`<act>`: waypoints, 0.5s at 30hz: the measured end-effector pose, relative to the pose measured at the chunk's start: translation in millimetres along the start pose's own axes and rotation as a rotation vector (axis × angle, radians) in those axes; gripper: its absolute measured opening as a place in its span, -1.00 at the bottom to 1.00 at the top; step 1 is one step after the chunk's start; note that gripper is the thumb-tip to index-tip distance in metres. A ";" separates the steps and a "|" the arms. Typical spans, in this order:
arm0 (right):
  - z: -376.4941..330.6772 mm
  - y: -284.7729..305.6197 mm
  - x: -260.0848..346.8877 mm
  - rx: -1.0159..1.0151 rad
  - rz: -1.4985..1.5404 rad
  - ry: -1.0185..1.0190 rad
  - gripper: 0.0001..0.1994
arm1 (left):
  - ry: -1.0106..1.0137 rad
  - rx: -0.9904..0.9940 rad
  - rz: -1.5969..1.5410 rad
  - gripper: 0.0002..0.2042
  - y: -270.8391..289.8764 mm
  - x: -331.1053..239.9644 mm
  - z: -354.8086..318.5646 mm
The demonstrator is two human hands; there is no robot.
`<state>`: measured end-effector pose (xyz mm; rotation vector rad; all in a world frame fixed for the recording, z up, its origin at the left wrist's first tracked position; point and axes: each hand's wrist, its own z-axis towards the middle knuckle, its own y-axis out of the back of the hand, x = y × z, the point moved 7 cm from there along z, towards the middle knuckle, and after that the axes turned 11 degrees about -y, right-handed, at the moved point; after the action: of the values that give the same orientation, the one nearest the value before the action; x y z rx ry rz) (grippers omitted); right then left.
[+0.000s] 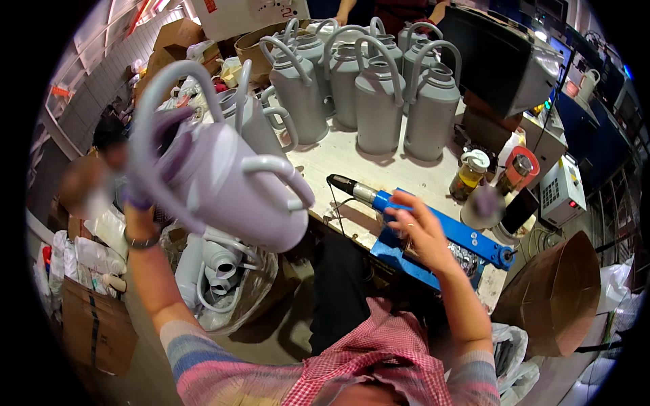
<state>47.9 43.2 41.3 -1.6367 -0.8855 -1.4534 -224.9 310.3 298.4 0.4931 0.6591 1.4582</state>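
In my left hand (139,211) is a pale lilac plastic jug shell (237,179), raised and tilted over the table's left side. It has a large hoop handle and a smaller side handle. The jug hides most of that hand's fingers. My right hand (421,233) is open, fingers spread, above a blue lever-like bench fixture (460,233) at the table's front edge. Whether it touches the fixture I cannot tell. A black-tipped metal rod (355,189) with a cable sticks out from the fixture's left end. Beyond the raised jug, a grey jug shell (261,128) stands partly covered.
Several grey jug shells (379,111) stand at the table's back. On the right are a yellow-filled jar (468,176), a red cup (525,161) and a dark monitor (474,57). A lined bin of shells (254,291) sits below left; an open carton (558,294) is at right.
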 end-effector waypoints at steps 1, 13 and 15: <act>0.6 10.6 11.9 -0.033 -0.008 0.007 -0.54 | 0.043 0.002 0.016 -0.73 -21.5 37.4 -4.4; 166.4 109.8 94.7 -0.302 -0.441 0.331 -0.61 | 0.164 0.166 0.411 -0.62 -119.7 183.3 24.3; 230.3 108.4 105.4 -0.288 -0.492 0.358 -0.56 | 0.233 0.138 0.507 -0.58 -132.2 218.0 27.0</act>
<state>262.1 196.6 121.6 -1.3340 -0.9399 -2.2195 -110.8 520.4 205.8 0.6338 0.8645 1.9762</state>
